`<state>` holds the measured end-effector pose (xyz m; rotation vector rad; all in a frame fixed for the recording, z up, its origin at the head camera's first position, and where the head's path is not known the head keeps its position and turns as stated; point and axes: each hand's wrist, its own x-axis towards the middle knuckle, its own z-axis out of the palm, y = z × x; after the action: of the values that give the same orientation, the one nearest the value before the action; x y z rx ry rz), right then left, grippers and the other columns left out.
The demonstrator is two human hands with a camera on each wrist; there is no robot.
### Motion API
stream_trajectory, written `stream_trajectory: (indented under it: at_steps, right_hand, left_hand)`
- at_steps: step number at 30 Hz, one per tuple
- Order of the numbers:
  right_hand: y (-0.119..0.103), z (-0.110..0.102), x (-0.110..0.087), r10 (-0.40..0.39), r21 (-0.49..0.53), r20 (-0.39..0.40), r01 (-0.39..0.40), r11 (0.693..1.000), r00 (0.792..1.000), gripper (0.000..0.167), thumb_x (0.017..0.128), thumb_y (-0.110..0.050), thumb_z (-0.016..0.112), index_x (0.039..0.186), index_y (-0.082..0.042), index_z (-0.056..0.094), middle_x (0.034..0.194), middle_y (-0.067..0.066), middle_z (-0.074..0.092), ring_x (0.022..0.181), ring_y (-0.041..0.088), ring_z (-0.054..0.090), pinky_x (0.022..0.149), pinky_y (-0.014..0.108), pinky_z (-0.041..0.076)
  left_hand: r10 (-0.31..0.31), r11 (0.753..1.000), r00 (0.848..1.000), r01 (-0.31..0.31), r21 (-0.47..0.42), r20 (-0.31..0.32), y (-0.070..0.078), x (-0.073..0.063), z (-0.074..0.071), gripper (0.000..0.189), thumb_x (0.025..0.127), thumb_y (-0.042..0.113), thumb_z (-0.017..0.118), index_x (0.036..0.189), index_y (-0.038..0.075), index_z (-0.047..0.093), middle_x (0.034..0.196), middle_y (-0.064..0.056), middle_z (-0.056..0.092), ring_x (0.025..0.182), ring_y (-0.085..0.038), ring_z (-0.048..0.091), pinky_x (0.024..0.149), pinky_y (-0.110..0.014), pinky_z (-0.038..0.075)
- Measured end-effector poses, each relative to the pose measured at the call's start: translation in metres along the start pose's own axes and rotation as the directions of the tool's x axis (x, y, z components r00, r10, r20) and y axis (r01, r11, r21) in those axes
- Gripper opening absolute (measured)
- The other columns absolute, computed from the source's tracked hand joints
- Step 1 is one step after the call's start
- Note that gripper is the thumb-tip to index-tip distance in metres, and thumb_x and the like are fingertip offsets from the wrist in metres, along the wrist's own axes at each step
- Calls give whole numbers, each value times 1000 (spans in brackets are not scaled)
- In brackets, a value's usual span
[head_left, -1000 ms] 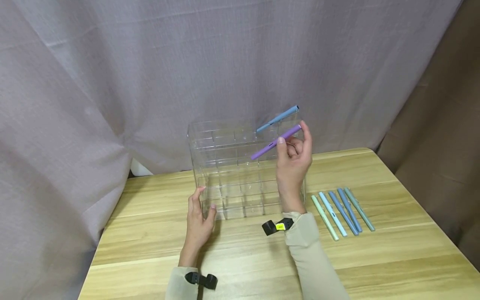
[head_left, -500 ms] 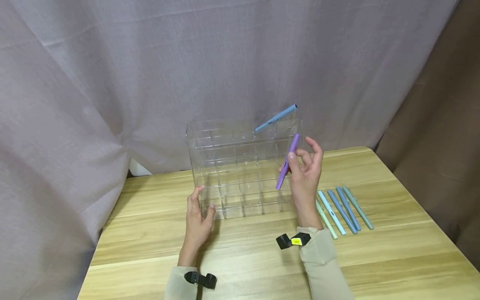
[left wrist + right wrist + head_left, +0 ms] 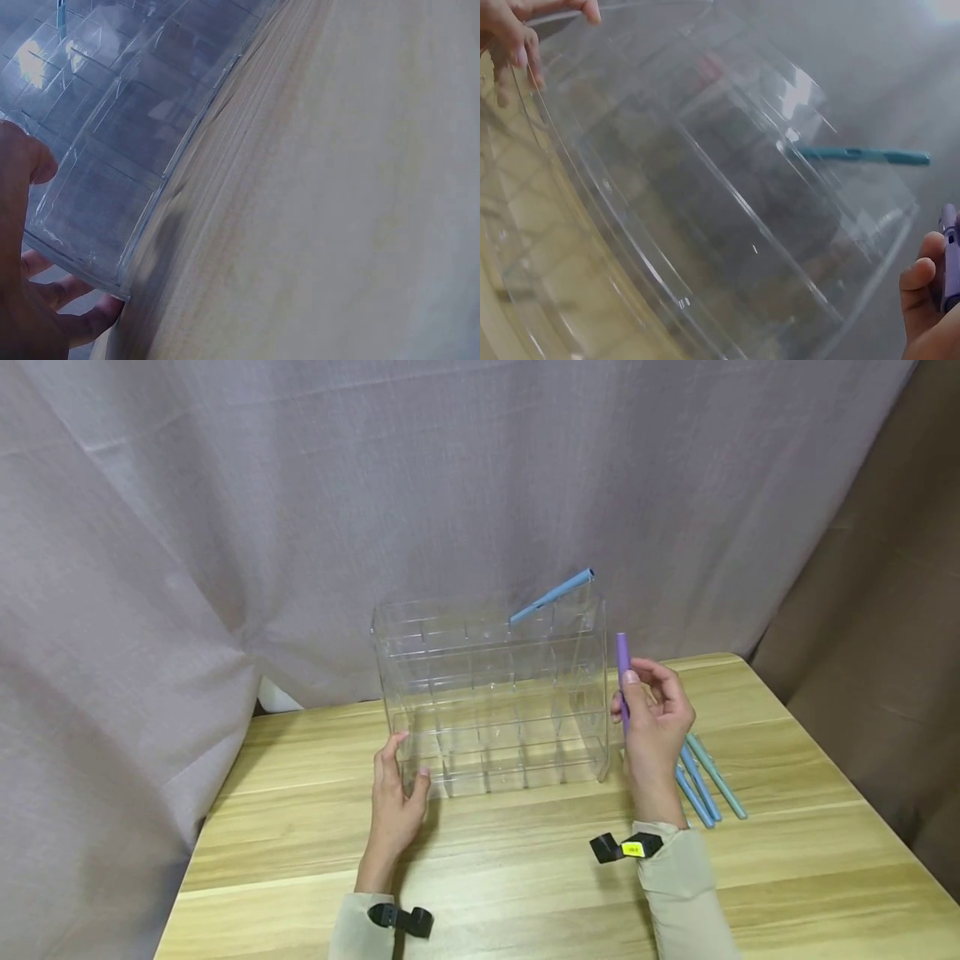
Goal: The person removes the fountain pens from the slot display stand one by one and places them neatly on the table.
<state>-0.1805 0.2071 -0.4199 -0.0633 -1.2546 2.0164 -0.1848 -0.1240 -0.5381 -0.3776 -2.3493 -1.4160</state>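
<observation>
A clear acrylic compartment rack [image 3: 491,649] stands upright on the table. My left hand [image 3: 397,806] holds its lower left corner; the left wrist view has the thumb in front and fingers around the edge. Off the rack's right side, my right hand [image 3: 660,735] pinches a purple pen [image 3: 623,652] between thumb and fingers, nearly upright. A blue pen [image 3: 551,597] lies slanted in the rack's top row, its thicker end sticking out past the upper right corner. That pen looks teal in the right wrist view, where the purple pen [image 3: 950,262] shows at the right edge.
Several blue and green pens, among them a green pen [image 3: 717,777], lie side by side on the wooden table [image 3: 510,877], partly hidden behind the right hand and forearm. A grey curtain [image 3: 480,485] hangs close behind the rack.
My right hand has moved right and down, away from the rack's front, with the purple pen turning from slanted to nearly upright. The left hand and the rack have stayed in place.
</observation>
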Motion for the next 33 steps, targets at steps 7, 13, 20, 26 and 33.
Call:
stream_trajectory:
  at_steps: [7, 13, 20, 26, 33]
  right_hand:
    - [-1, -33, 5, -13, -2, -20, 13, 1000, 1000, 32, 95, 9, 71, 126, 16, 64, 100, 9, 64, 59, 10, 60, 51, 17, 50]
    - [-3, -72, 10, -58, -210, -38, 48, 977, 998, 33, 92, 7, 76, 124, 13, 70, 100, 4, 70, 58, 5, 62, 52, 14, 49]
    - [-4, -113, 18, -118, -469, -108, 55, 881, 987, 31, 91, -1, 82, 121, 6, 77, 100, -9, 78, 66, -2, 65, 53, 9, 44]
    - [-1, -146, 26, -86, -569, -151, -15, 822, 985, 33, 89, -5, 85, 121, 3, 79, 95, -15, 75, 74, 1, 63, 61, 8, 48]
    - [8, -179, 28, -37, -712, -161, -91, 696, 986, 34, 91, -13, 85, 124, -4, 80, 96, -27, 71, 83, -2, 60, 65, 10, 44]
  left_hand:
    - [9, 1000, 1000, -9, 2, -4, 0, 0, 0, 72, 96, 4, 66, 160, 16, 36, 158, -20, 46, 153, -43, 44, 126, -72, 37]
    - [20, 1000, 1000, -20, 0, -3, 0, 0, 2, 72, 96, 4, 66, 161, 16, 36, 157, -20, 46, 153, -43, 44, 126, -71, 37]
    - [16, 1000, 1000, -16, -5, -3, 1, 0, 0, 73, 96, 3, 66, 161, 17, 36, 159, -19, 45, 155, -43, 42, 127, -70, 36]
    - [10, 1000, 1000, -10, -10, 4, 1, -1, 1, 72, 97, 4, 66, 161, 14, 36, 159, -21, 45, 155, -43, 41, 128, -70, 35]
    - [16, 1000, 1000, -16, -4, 1, 0, -1, 0, 73, 97, 4, 66, 162, 18, 35, 159, -20, 44, 154, -43, 41, 127, -71, 35]
